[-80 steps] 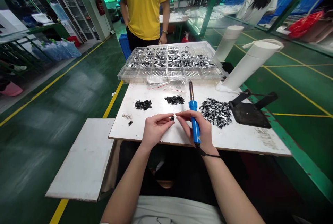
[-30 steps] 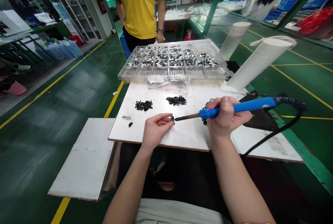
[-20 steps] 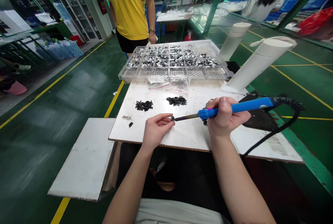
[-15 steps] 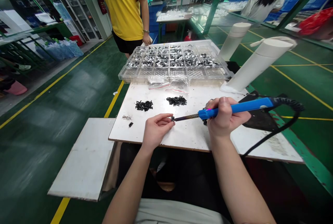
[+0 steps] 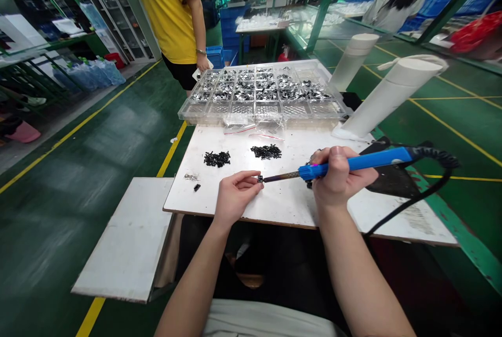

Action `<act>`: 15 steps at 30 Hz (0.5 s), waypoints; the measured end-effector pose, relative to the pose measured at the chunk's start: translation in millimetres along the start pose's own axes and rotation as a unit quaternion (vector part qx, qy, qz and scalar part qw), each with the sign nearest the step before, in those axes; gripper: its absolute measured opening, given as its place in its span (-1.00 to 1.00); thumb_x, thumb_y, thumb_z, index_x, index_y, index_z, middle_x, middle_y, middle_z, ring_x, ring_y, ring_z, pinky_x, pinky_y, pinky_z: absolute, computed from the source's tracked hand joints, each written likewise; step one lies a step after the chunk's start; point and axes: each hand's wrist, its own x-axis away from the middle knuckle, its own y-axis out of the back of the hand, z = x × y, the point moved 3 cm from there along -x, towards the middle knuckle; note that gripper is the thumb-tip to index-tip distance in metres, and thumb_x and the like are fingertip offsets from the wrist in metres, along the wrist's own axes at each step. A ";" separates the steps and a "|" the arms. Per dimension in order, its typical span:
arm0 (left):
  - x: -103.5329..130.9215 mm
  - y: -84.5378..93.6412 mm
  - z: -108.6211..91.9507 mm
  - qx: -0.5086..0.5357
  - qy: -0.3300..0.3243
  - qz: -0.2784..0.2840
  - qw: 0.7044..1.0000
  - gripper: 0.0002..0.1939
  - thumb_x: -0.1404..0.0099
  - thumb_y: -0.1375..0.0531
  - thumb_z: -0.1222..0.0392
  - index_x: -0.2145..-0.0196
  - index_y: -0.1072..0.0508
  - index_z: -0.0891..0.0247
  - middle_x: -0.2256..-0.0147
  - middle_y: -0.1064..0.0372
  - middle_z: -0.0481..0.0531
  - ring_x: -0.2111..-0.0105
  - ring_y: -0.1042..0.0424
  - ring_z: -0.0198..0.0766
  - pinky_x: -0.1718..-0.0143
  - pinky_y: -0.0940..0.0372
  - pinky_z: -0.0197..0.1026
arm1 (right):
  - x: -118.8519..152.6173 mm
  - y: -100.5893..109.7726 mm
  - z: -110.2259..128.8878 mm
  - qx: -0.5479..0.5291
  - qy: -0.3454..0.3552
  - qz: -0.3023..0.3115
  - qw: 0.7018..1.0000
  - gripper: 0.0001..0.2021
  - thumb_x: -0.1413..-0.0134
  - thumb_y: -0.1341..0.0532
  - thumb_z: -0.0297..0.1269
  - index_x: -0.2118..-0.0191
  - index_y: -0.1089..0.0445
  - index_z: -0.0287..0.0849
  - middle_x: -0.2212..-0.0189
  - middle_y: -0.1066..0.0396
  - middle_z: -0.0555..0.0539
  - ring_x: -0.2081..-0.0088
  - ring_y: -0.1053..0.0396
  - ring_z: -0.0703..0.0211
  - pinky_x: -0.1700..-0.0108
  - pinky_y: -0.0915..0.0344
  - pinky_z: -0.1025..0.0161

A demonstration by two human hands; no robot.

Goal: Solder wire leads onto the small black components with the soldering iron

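Black part (image 5: 260, 179), apparently mid-work: left hand (image 5: 234, 197) pinches it, right hand (image 5: 338, 184) grasps soldering iron (image 5: 314, 171); two far piles (image 5: 266, 151) lie unhandled.

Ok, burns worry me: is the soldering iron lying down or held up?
Held up: the right hand grips the soldering iron above the table, its tip at the small dark part pinched in the left hand.

On my white tbl (image 5: 288, 198): clear compartmented tray (image 5: 186, 115) at far end, plastic bags (image 5: 240, 129) by its near edge; 2 piles of blk pcs (image 5: 217, 159) nearer me; tiny pale bits (image 5: 191, 176) & lone blk pc (image 5: 196, 187) on my L; blk plate (image 5: 392, 179), partly hidden, on my R
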 end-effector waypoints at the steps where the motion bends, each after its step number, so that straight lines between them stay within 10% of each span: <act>1: 0.2 -0.1 -0.5 0.000 0.002 -0.001 1.000 -0.66 -0.08 -0.45 0.21 0.14 -0.67 0.24 0.33 -0.60 0.07 0.29 -0.61 -0.18 0.18 -0.51 -0.20 | -0.1 0.0 0.2 -0.001 0.002 -0.002 1.000 -0.56 -0.16 -0.26 -0.02 0.66 -0.35 -0.11 0.76 -0.22 0.07 0.70 -0.19 0.26 0.62 -0.16 0.26; 15: 0.3 1.2 1.1 -0.001 0.011 -0.011 1.000 -0.63 -0.09 -0.46 0.16 0.11 -0.67 0.25 0.31 -0.62 0.10 0.26 -0.63 -0.14 0.15 -0.50 -0.17 | -0.4 0.0 2.6 -0.010 0.004 -0.023 1.000 -0.57 -0.16 -0.27 -0.04 0.66 -0.34 -0.12 0.76 -0.21 0.08 0.71 -0.17 0.28 0.62 -0.15 0.26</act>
